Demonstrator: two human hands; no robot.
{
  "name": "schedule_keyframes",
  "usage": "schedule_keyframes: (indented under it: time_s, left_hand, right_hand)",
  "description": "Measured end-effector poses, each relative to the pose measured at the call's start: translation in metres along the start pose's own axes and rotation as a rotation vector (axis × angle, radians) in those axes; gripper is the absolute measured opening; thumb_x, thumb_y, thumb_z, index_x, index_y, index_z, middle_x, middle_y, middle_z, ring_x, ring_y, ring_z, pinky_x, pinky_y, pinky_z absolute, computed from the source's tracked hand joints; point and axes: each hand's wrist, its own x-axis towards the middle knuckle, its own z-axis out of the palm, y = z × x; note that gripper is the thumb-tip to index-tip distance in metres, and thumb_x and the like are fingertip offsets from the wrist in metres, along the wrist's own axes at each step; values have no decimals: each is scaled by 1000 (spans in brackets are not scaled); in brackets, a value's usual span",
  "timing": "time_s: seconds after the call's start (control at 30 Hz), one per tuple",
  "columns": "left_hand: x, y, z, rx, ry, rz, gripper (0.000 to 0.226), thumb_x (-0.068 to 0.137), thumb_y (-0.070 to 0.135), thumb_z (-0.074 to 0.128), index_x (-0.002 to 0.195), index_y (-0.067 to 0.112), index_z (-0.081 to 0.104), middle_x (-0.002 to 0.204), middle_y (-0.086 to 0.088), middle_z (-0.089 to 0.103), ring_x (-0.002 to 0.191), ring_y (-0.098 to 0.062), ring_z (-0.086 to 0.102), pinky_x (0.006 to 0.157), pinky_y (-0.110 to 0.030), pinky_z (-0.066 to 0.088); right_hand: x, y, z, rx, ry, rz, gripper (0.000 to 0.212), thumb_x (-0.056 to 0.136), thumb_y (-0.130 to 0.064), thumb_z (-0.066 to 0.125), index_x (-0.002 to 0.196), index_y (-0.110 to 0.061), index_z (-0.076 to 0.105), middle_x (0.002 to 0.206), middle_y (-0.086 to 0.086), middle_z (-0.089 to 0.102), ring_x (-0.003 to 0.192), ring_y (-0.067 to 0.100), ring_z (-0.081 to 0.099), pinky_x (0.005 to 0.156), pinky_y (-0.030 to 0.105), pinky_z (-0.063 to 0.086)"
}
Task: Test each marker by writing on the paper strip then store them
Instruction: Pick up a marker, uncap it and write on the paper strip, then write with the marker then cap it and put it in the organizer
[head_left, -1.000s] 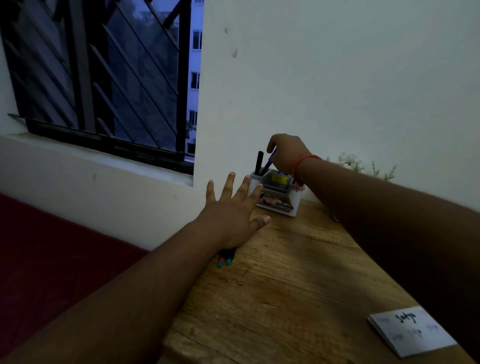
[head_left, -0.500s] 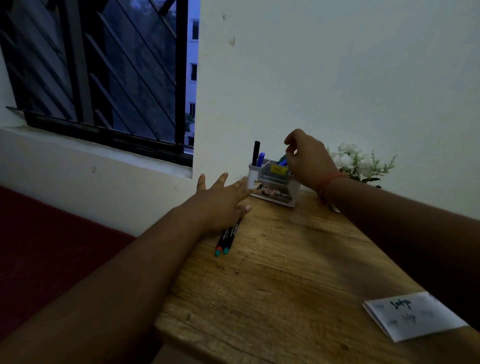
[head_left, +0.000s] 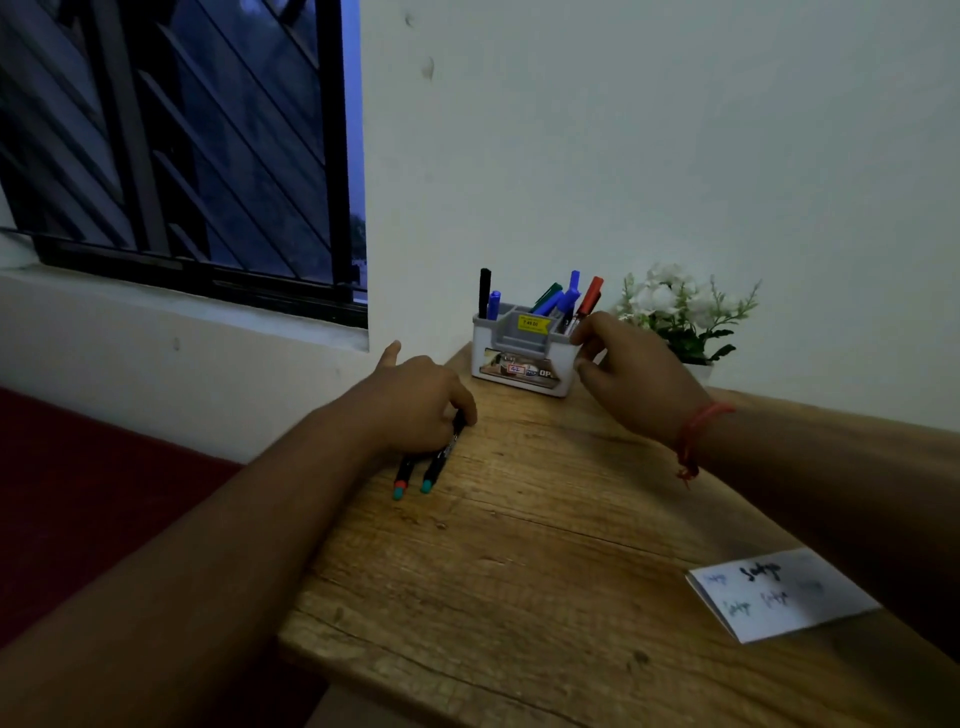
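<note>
Surface (head_left: 519, 597): a wooden top set against a pale wall, with a barred window to the left.
Left hand (head_left: 415, 410): lies over the far ends of two dark markers, fingers (head_left: 465, 402) curled down onto them, index pointing away toward the wall.
Right hand (head_left: 634, 369): beside the right end of the organiser, fingers bent and close to its wall; whether they grip anything cannot be told.
Paper strip (head_left: 779, 595): folded white sheet at the near right of the surface, well apart from both hands, with several scribbled test words on it.
Organiser (head_left: 519, 353): small white and grey compartment box at the far edge, holding upright black, blue, green and red markers.
Plant (head_left: 680, 306): white flowers with green leaves, just behind the right hand.
Two markers (head_left: 426, 467): side by side on the surface, near ends pointing toward the camera, one tipped red and teal, the other teal.
Wrist thread (head_left: 696, 436): red, on the right wrist.
</note>
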Motion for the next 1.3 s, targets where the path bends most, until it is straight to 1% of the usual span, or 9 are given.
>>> schedule_keyframes:
  time_s: [0.1, 0.3, 0.5, 0.6, 0.7, 0.8, 0.9, 1.03, 1.3]
  left_hand:
    - [0, 3, 1, 82, -34, 40, 36, 90, 22, 57, 114, 48, 61, 130, 15, 52, 130, -17, 35, 114, -64, -1]
    - [4, 7, 6, 119, 14, 91, 22, 91, 35, 62, 110, 45, 62, 126, 17, 52, 129, -15, 35, 115, -59, 2]
    - [4, 18, 6, -31, 181, 207, 18, 93, 29, 59, 105, 41, 64, 108, 21, 62, 109, -6, 49, 115, -51, 17]
    - [5, 35, 4, -162, 280, 268, 17, 93, 29, 60, 107, 38, 66, 105, 17, 66, 92, -3, 46, 95, -37, 38]
    - [5, 61, 5, -259, 333, 315, 20, 94, 27, 58, 111, 33, 66, 105, 14, 65, 92, 0, 45, 81, -28, 37]
    - [6, 91, 7, -316, 356, 378, 18, 94, 26, 57, 111, 29, 64, 98, 15, 60, 90, -1, 48, 76, -28, 41]
    - [9, 127, 5, -376, 399, 471, 16, 96, 26, 54, 111, 27, 60, 98, 16, 58, 88, 0, 49, 71, -22, 41]
    - [24, 171, 4, -404, 447, 533, 17, 97, 25, 53, 112, 23, 61, 95, 11, 57, 82, -3, 49, 66, -16, 36]
    - [59, 212, 30, -393, 281, 647, 25, 98, 28, 49, 121, 24, 58, 110, 5, 62, 96, -10, 55, 78, -37, 49]
  right_hand:
    - [-8, 1, -4, 6, -25, 11, 23, 95, -14, 59, 118, -16, 58, 100, -6, 62, 84, 12, 60, 78, 34, 55]
    - [-24, 4, -9, 19, -78, 14, 24, 96, -15, 58, 121, -18, 56, 103, -3, 63, 89, 14, 61, 79, 36, 56]
    - [-39, 11, -16, -13, -122, 0, 24, 96, -14, 58, 119, -20, 57, 103, -6, 62, 87, 11, 58, 77, 29, 53]
    - [-48, 15, -22, -25, -197, -35, 28, 95, -14, 60, 121, -25, 56, 104, -13, 57, 94, 10, 59, 76, 18, 49]
    - [-64, 16, -34, 42, -261, -56, 35, 93, -25, 66, 123, -37, 52, 105, -22, 52, 87, -1, 58, 68, 9, 45]
    - [-84, 11, -50, 267, -199, -51, 25, 92, -31, 67, 111, -41, 54, 89, -23, 63, 81, -3, 64, 65, 9, 49]
    - [-101, 12, -69, 543, -76, 50, 8, 93, -22, 65, 101, -21, 67, 83, -11, 70, 70, 7, 70, 62, 20, 55]
    - [-122, 28, -91, 559, 58, 161, 3, 90, -16, 69, 92, -15, 68, 77, 4, 72, 64, 14, 71, 62, 25, 58]
    - [-160, 68, -104, 581, 152, 390, 4, 89, -14, 71, 91, -12, 69, 77, 7, 73, 67, 19, 72, 65, 30, 60]
